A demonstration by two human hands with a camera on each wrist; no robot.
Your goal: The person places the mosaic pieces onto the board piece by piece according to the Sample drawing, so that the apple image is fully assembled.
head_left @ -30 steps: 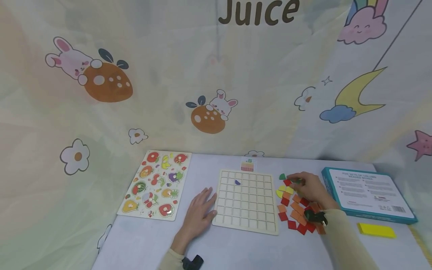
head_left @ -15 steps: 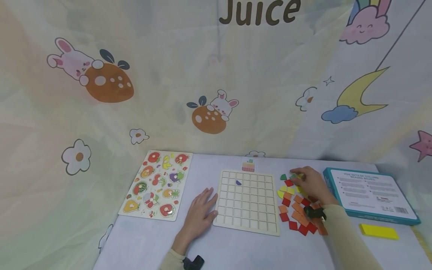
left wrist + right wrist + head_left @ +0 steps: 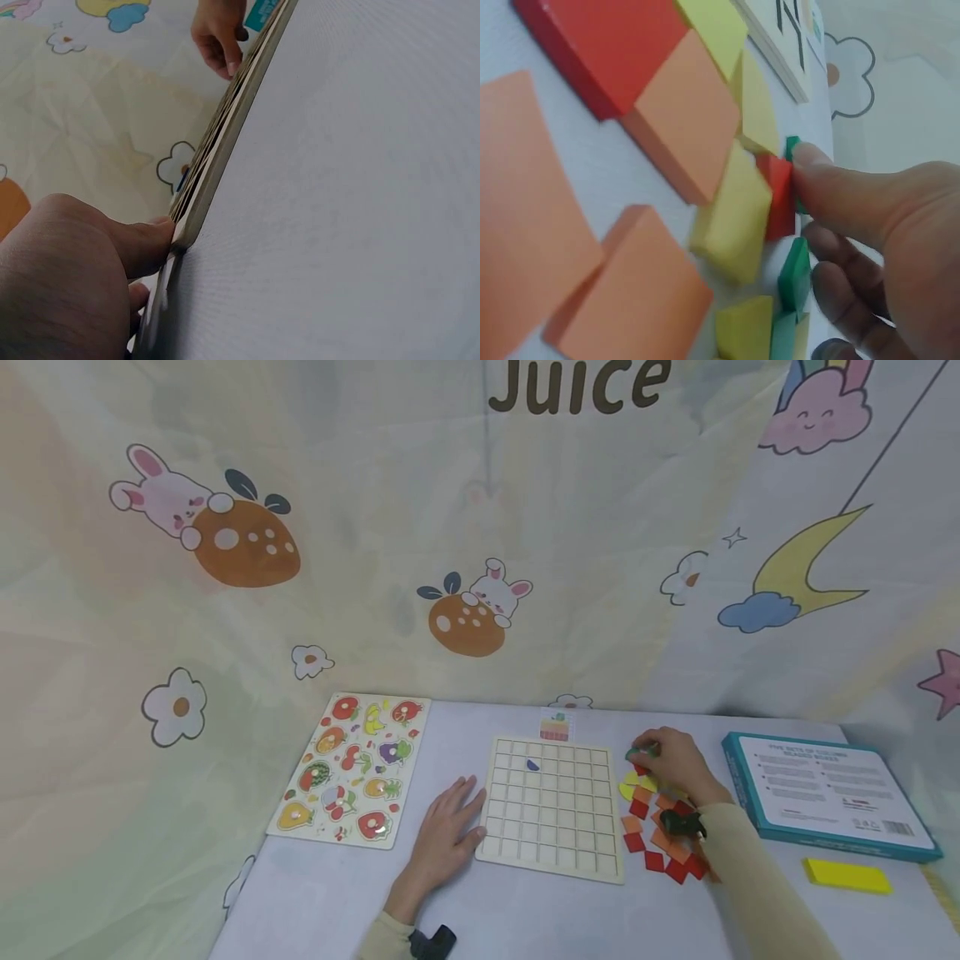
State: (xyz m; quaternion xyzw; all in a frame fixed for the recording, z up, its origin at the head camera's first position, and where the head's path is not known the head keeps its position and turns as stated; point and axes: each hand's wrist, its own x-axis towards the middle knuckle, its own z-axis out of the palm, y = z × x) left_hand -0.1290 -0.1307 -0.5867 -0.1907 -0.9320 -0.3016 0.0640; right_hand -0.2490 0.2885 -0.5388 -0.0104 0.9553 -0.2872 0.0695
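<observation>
Moved left since the earlier frame, the right hand (image 3: 672,763) grasps a small rounded green piece (image 3: 790,148) beyond the red and orange square tiles (image 3: 661,840), apparently making green the working colour, while the left hand (image 3: 447,828), fingers relaxed, touches the left side of the pale gridded wooden board (image 3: 553,814).

Plain pale beige sleeves (image 3: 757,877), each with a small, blocky black device (image 3: 432,942) near its end.

Tiles (image 3: 662,840) (between board (image 3: 553,814) and box (image 3: 832,797))
</observation>
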